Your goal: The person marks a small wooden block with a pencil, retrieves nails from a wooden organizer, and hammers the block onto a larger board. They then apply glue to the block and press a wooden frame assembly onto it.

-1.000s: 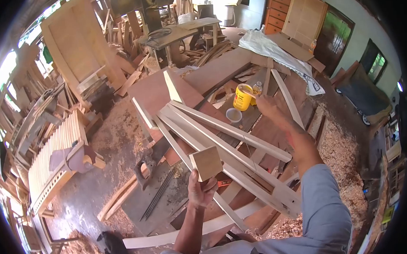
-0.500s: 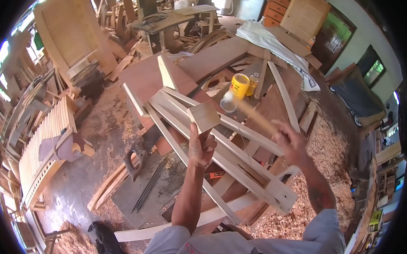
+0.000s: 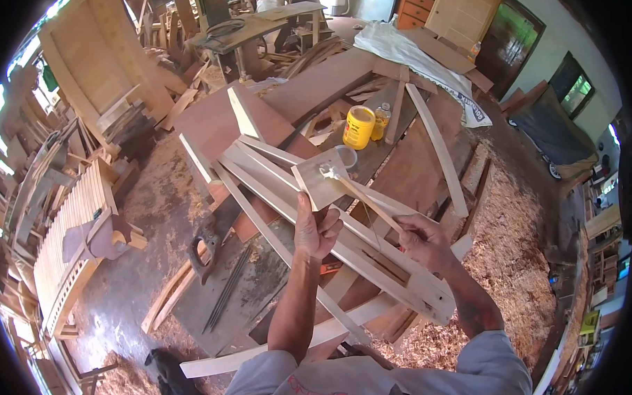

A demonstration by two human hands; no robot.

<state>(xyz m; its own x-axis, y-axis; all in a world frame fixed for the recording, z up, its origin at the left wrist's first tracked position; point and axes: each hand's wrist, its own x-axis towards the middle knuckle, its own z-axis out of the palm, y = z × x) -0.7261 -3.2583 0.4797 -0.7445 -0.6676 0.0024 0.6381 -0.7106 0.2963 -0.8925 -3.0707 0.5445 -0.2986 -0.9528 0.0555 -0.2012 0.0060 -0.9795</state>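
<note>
My left hand (image 3: 317, 232) grips a pale wooden block (image 3: 320, 185) from below, its flat face turned up. In my right hand (image 3: 422, 241) is a thin wooden stick (image 3: 373, 206), whose tip, covered in white paste, touches the block's face. Beneath both hands lies a frame of long pale wooden pieces (image 3: 260, 182). Just beyond the block are a small clear cup (image 3: 346, 157), a yellow tub (image 3: 359, 128) and a yellowish bottle (image 3: 381, 121).
A handsaw (image 3: 205, 253) and dark thin rods (image 3: 226, 288) lie left of the frame. Wood shavings (image 3: 506, 260) cover the floor at right. A slatted wooden piece (image 3: 70, 241) stands at left, and a white sack (image 3: 422, 58) lies at the back.
My right hand has moved left and down, bringing the stick's white tip from near the cup onto the block. My left hand still holds the block. The view has shifted slightly.
</note>
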